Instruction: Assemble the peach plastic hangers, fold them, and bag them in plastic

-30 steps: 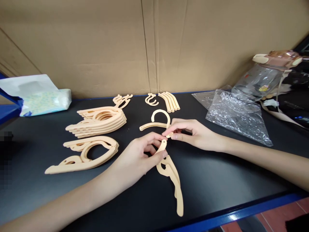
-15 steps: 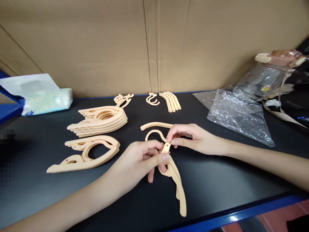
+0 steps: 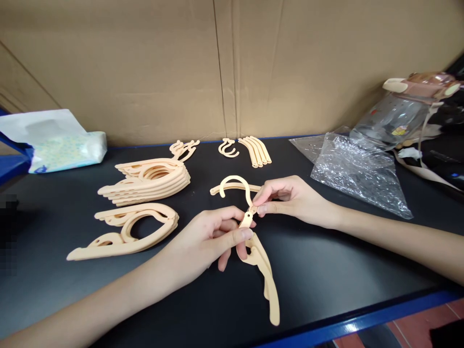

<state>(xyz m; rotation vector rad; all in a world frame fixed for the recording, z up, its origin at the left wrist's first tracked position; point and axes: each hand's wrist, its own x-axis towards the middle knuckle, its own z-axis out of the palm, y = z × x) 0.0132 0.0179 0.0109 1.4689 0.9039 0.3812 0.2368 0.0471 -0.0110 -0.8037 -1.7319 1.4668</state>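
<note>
My left hand (image 3: 221,237) pinches a cream plastic hanger arm (image 3: 270,285) by its upper end; the arm slants down toward the table's front. Between thumb and fingers of my right hand (image 3: 286,198) is the base of a curved hanger hook (image 3: 237,179). The hook's base meets the holed end of the arm, and whether the two are joined I cannot tell. Just behind the hook lies a loose curved hanger bar (image 3: 232,187), its right end near my right fingers. To the left sit a folded hanger pile (image 3: 125,244) and a taller hanger stack (image 3: 148,181).
Loose hooks (image 3: 228,149) and several curved strips (image 3: 254,151) lie at the back, with more small pieces (image 3: 184,149) to their left. A tissue pack (image 3: 68,150) stands at far left. Right are a clear plastic bag (image 3: 358,174) and a drinking bottle (image 3: 395,118).
The hook has swung upward and now stands over the loose bar behind it. My right hand has shifted slightly with the hook; my left hand keeps its hold on the arm.
</note>
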